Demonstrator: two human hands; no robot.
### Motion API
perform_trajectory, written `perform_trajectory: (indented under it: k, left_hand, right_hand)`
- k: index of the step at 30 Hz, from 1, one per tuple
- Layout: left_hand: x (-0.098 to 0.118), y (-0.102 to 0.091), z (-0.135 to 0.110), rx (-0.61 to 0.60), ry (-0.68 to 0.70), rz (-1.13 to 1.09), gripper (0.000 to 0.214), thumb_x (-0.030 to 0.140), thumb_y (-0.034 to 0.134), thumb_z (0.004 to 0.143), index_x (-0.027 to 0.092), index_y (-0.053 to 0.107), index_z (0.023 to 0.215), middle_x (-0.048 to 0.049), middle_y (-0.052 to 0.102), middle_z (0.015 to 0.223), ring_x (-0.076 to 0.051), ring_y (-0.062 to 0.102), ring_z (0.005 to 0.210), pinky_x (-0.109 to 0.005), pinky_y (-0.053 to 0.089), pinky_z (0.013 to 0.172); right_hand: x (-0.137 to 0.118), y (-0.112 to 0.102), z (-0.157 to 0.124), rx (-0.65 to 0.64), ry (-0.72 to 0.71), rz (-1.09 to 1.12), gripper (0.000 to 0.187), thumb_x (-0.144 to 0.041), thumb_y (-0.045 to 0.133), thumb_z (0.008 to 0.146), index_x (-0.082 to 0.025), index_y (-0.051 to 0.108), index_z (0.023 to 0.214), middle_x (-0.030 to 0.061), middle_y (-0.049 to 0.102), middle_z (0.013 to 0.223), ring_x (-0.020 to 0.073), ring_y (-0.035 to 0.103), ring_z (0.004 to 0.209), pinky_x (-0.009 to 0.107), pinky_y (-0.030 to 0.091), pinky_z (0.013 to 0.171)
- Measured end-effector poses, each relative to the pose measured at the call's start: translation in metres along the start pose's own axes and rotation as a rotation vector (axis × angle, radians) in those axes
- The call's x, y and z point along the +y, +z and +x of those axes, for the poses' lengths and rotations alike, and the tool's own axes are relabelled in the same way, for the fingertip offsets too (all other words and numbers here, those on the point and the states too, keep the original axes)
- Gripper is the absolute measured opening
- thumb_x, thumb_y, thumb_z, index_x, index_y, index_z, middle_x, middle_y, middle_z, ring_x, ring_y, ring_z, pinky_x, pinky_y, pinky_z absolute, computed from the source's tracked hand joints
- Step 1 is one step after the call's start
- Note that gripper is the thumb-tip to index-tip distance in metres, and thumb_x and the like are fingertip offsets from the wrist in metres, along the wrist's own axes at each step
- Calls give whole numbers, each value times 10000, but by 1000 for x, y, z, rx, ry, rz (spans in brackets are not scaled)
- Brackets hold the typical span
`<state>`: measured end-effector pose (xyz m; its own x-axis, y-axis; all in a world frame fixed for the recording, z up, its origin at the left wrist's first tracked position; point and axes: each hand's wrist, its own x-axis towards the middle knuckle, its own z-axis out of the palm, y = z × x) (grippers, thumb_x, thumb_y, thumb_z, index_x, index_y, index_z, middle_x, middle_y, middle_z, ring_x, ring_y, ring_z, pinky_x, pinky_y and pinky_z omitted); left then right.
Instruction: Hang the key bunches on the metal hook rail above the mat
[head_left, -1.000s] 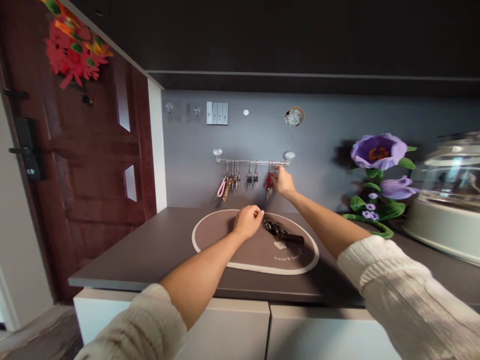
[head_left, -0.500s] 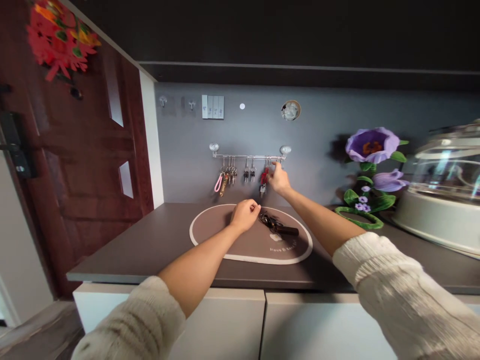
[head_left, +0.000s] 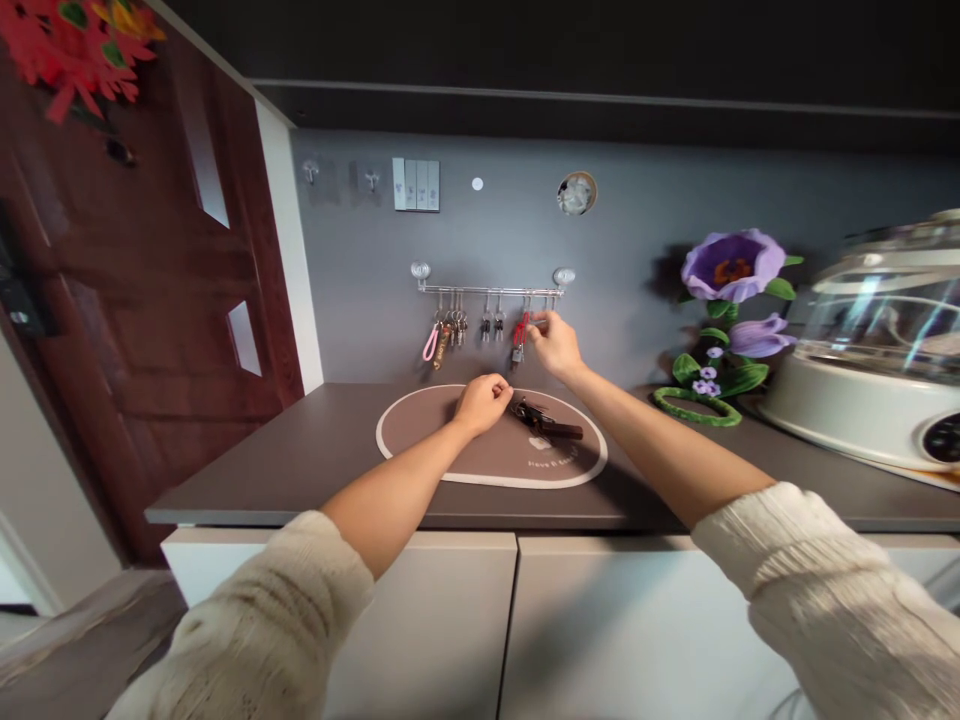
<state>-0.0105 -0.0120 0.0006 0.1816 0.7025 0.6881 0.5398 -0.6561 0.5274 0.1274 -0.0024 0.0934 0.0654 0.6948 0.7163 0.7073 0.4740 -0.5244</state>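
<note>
Hands are shown well apart: the right hand (head_left: 551, 345) is raised to a wall-mounted key rail (head_left: 487, 292), its grip on the red-tagged keys (head_left: 519, 335) unclear; the left hand (head_left: 482, 404) is held curled over an oval mat (head_left: 420, 440), just beside a bunch of keys (head_left: 546, 421) laid there.

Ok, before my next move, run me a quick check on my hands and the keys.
Right hand reaching the red key fob on the chrome hook rail: ok.
Left hand holding anything: cannot tell, fingers pinched together.
Dark-handled bunch of keys lying on the oval brown mat: ok.
That bunch beside the left hand, not under it: ok.
Pink loop keychain hanging from the rail: ok.
</note>
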Motion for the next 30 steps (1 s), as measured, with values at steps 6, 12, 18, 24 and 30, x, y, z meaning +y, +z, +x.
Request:
perform_trajectory:
  k: [6,12,18,24,30]
  left_hand:
    - [2,-2,-2,-43,-9,-14,126,208,504,737,150,616,739,-15,616,685,-112,530,637,-227,417,636]
    - [6,-5,-6,-140,61,31,146,202,507,744,153,634,795,-27,614,744,-126,526,684,-248,426,688]
    - [-2,0,-6,-286,186,134,202,158,528,741,185,631,913,-39,588,883,-138,535,803,-268,422,788]
    - [0,-1,-6,-312,186,212,200,147,549,743,196,630,918,-46,583,893,-165,528,878,-296,410,838]
    - [0,-2,-6,-296,174,238,102,154,554,741,185,636,792,-45,583,867,-165,523,850,-290,403,824]
  right_hand:
    - [1,-5,-32,-72,31,78,269,-358,447,805,-147,594,727,40,636,698,131,553,657,239,410,645]
    - [26,-5,-65,-121,107,74,312,-387,439,804,-141,607,713,46,644,692,131,552,633,239,400,638]
    - [35,-11,-84,-193,137,-60,281,-352,457,806,-146,635,733,40,660,725,124,559,646,227,388,661]
    - [30,-9,-88,-240,109,-190,255,-305,459,820,-148,659,806,63,673,801,139,574,735,224,385,703]
    - [32,-5,-90,-286,60,-271,261,-294,446,831,-154,665,854,79,675,842,155,579,782,231,385,721]
